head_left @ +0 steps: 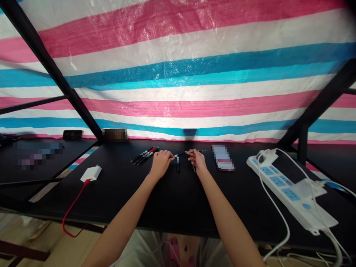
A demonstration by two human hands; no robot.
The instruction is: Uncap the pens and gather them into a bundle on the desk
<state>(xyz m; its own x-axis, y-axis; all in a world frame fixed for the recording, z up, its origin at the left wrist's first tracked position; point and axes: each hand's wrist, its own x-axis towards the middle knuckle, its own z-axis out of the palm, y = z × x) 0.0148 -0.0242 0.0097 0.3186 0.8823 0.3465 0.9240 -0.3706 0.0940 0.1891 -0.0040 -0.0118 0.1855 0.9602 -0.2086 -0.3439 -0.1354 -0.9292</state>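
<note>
Forearms (230, 217) | left hand (162, 162), right hand (198, 160): grip pinching one pen (181, 153) | loose pens (143, 155), charger (91, 173) leftward | phone (223, 158), power strip (290, 194) rightward

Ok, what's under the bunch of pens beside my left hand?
The black table shows around the pens. Whatever lies directly beneath them is covered, and your left hand hides the spot under it too.

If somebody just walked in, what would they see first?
Probably the huge striped sheet, pink, blue and white, rising behind the black table. Next, the left hand and right hand, close together in the middle, with small pen parts between them. Then the white power strip at right.
</note>
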